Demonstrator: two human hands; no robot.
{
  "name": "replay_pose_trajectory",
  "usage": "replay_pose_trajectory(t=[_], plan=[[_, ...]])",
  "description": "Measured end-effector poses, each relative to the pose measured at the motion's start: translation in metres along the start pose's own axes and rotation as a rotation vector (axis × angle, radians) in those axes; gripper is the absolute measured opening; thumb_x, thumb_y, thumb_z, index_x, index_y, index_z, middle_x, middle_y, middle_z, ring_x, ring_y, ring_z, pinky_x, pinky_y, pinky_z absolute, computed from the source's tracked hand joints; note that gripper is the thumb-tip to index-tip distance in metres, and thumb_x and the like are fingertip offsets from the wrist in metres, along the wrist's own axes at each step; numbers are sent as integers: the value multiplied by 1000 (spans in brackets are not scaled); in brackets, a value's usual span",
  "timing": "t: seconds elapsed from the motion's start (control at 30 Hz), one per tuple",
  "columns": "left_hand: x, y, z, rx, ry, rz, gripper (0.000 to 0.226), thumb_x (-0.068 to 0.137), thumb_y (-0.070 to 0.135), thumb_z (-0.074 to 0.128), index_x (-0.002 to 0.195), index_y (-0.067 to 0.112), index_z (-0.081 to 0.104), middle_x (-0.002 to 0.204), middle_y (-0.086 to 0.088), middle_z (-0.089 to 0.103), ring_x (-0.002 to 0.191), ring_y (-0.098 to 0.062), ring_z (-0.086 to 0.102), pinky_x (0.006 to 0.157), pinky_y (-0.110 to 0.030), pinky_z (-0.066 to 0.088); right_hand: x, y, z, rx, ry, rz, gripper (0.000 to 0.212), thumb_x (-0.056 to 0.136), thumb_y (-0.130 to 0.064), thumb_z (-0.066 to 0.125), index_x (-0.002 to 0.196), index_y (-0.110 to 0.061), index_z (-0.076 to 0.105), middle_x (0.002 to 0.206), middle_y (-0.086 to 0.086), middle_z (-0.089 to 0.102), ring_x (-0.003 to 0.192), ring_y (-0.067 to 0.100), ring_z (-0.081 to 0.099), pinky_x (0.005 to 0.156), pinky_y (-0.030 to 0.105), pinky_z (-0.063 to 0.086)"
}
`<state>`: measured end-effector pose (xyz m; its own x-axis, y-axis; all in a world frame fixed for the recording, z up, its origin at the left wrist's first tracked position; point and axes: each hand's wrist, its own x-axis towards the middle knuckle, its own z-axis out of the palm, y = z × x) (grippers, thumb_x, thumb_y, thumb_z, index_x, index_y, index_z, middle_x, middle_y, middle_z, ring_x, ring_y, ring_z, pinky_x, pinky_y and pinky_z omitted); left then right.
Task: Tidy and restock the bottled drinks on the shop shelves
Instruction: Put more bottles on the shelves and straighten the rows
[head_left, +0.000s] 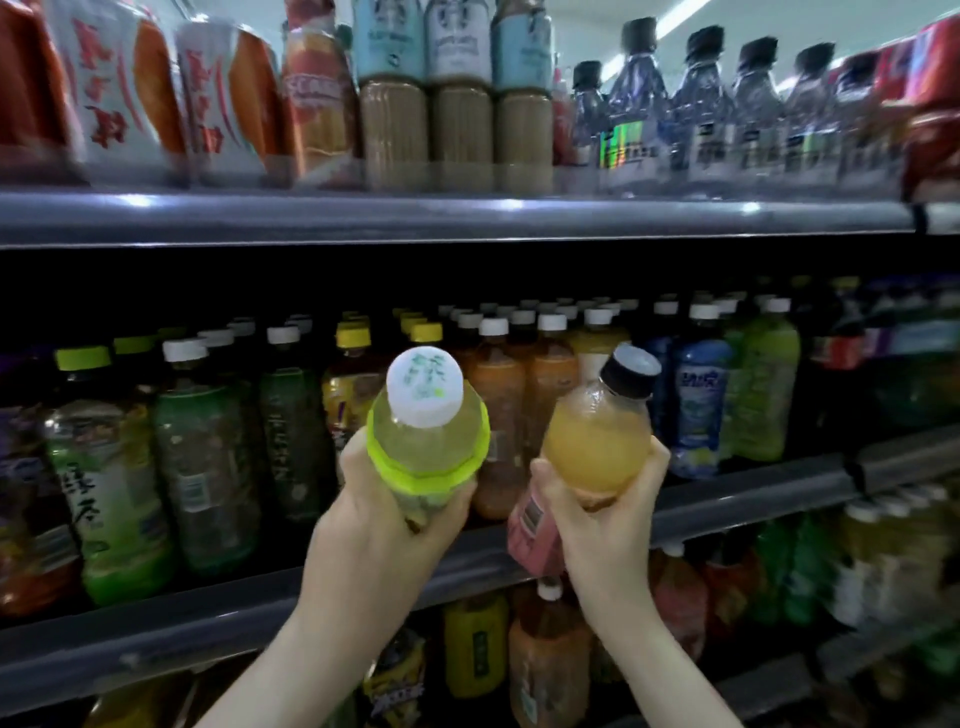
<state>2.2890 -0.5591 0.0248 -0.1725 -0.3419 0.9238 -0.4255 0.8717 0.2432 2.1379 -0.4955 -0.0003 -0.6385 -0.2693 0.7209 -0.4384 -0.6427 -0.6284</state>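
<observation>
Head view — left hand (374, 519) clamped round green bottle (428, 441); right hand (608, 525) clamped round orange bottle (597, 441).

Both forearms raised, left hand (384, 514) gripping green bottle (427, 434), right hand (610, 522) gripping orange bottle (597, 441)

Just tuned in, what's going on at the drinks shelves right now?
A person faces the stocked shelves with a bottle in each hand. The left hand grips a pale green drink with a white cap. The right hand grips an orange drink with a black cap. Both bottles are held up, tilted toward the camera, in front of the middle shelf, and neither stands on it. That shelf's rows are packed with bottles.
</observation>
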Motion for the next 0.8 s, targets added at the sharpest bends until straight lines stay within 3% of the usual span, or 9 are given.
replay_pose_trajectory(t=[0.1,0.17,0.2,0.27,0.4,0.5,0.63,0.8], plan=[[-3,38,38,-127,-30,-101,68,64,58,64,108,17,31,66,9,55,51,-31,65,34,-4,27,15,8,-44,-16,64,4,62,65,-45,77,110,-43,35,110,0,52,86,-2,61,67,10,48],[-7,63,69,-187,-70,-130,62,65,64,59,105,28,29,69,22,46,61,-30,67,38,-6,34,30,12,-79,-23,67,29,63,61,-48,74,109,-41,35,109,1,52,84,-2,61,65,10,48],[-7,75,84,-212,-104,-166,59,63,67,58,102,36,26,72,24,46,68,-30,68,44,-15,43,39,14,-97,-22,61,47,64,59,-49,74,109,-39,35,108,2,52,83,-2,61,65,10,48],[-6,99,114,-253,-152,-230,59,61,71,56,99,46,18,81,19,51,81,-30,68,57,-33,51,59,19,-136,-34,59,63,64,58,-48,73,109,-36,35,107,3,53,80,-2,61,65,10,48],[-4,146,169,-259,-169,-250,66,61,77,50,107,37,22,88,13,54,85,-27,67,58,-30,46,94,33,-203,-89,73,51,59,62,-45,73,107,-40,35,105,-3,51,79,-5,61,64,9,48],[-4,173,199,-269,-195,-243,73,62,77,51,112,29,28,92,7,61,85,-27,67,59,-36,52,114,45,-238,-116,126,60,58,64,-45,72,106,-46,33,106,-5,50,81,-5,60,64,10,49],[-1,198,231,-327,-274,-248,61,65,75,53,106,45,21,97,8,63,83,-18,67,58,-30,55,129,60,-268,-130,203,71,57,67,-41,72,108,-45,32,108,-6,49,81,-9,59,64,7,47],[12,222,271,-375,-294,-226,66,74,60,66,119,27,30,97,6,62,88,-23,67,66,-40,55,148,72,-295,-173,258,27,68,68,-41,71,120,-24,31,109,-8,48,85,-11,58,65,6,46]])
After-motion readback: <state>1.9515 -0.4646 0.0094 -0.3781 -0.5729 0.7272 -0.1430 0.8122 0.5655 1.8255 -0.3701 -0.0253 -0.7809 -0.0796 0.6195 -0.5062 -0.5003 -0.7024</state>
